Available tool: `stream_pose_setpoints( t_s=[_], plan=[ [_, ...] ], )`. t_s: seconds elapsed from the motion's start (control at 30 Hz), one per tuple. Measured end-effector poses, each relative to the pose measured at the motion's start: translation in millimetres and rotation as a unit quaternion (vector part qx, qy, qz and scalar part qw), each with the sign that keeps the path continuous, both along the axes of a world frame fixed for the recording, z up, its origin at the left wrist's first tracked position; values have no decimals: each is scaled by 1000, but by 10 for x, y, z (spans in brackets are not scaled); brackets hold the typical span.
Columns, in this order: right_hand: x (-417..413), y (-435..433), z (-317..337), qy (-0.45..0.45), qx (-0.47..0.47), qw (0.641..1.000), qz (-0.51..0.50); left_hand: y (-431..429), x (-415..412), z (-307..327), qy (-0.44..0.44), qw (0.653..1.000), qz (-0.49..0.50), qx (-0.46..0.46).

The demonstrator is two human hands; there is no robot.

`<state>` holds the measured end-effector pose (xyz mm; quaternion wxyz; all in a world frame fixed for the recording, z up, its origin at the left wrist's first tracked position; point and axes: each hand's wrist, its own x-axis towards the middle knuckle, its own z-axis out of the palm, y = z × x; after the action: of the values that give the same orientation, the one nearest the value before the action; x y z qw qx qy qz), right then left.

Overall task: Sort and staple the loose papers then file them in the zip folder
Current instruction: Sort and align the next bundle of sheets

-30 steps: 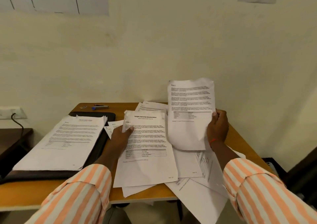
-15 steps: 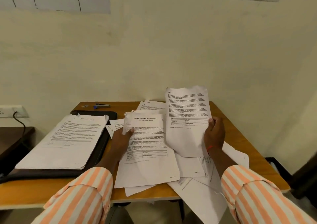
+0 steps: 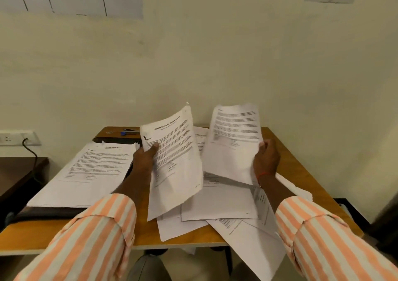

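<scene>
Loose papers (image 3: 215,205) are lying heaped on the near right of the table (image 3: 286,151), with two sheets being held above them. Thumb in front and fingers hidden behind, the left hand (image 3: 146,160) is pinching the titled sheet (image 3: 176,151), which is no longer lying flat on the heap but is being raised and tilted. The right hand (image 3: 266,158) is clamping the second sheet (image 3: 234,134) likewise. Both forearms are reaching forward. Pages are probably being matched, while stapling and the zip folder (image 3: 43,215), left under a sorted stack (image 3: 90,173), are waiting.
</scene>
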<state>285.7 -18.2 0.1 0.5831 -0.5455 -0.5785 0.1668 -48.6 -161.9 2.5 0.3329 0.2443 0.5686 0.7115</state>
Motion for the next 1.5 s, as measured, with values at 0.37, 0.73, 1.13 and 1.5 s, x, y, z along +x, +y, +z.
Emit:
stream_pose_setpoints(
  t_s=[0.37,0.73,1.13,1.5],
  plan=[
    [-687,-423,-201,43,-113,955,271,143,330,-101,88,995,6,-35],
    [-594,-292,104,97,-152,915,362,145,507,438,143,988,-10,55],
    [-613,-457,218,168,-125,909,360,122,625,408,182,978,-73,70],
    [-404,-159,194,54,-186,954,228,125,303,390,134,988,-35,67]
  ],
)
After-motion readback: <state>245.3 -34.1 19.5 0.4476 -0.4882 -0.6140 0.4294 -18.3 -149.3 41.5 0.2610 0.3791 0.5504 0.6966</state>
